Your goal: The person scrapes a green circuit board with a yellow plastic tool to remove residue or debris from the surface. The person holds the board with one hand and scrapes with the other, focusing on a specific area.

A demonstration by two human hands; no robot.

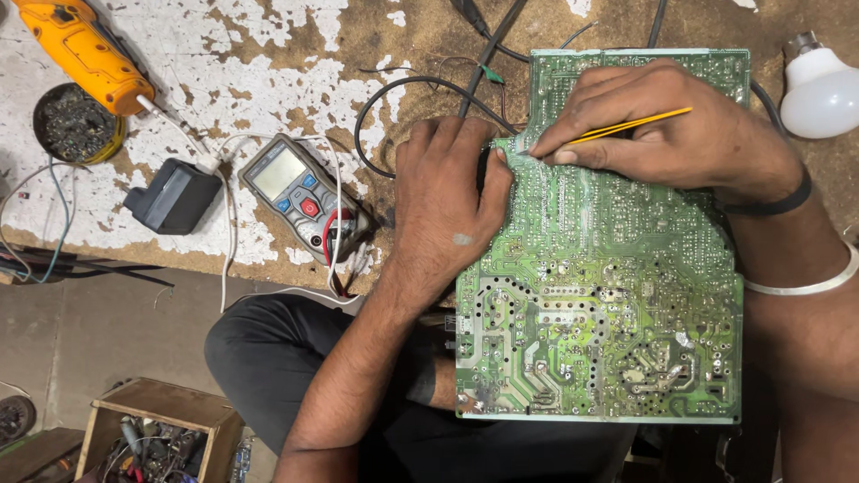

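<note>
A green circuit board [608,295], solder side up, is propped from the lap onto the edge of the table [268,54]. It is steadied at its left edge by the left hand [447,197] — fingers clasped on it. Farther up, a thin yellow tool [631,125] is pinched in the right hand [662,125], tip on the board's upper left; the work appears midway, a meter [300,192] lying unused beside it.

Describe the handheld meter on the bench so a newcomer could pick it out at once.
Start at the large green circuit board and move past the left hand gripping its edge. The grey handheld multimeter lies there on the flaking white bench. Unlike the plain black adapter block beside it, it has a pale screen and red button.
</note>
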